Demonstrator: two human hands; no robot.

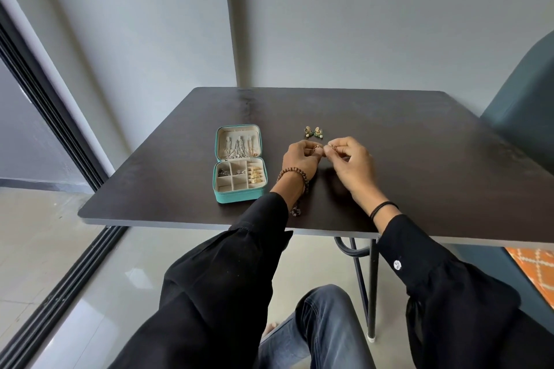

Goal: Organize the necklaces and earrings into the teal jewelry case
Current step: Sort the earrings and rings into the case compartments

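The left hand (301,160) and right hand (353,165) each pinch a small gold earring (317,147) at the fingertips; it looks feather-light, slippery and probably delicate, best held by its body.

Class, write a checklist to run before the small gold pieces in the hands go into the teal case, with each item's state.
1. Teal zip jewelry case open flat: ok.
2. Front beige compartments free: ok.
3. Left hand pinches small gold piece: ok.
4. Right hand pinches second gold piece: ok.
5. Gold-and-green earring pair stored: not ok, lies on dark table.
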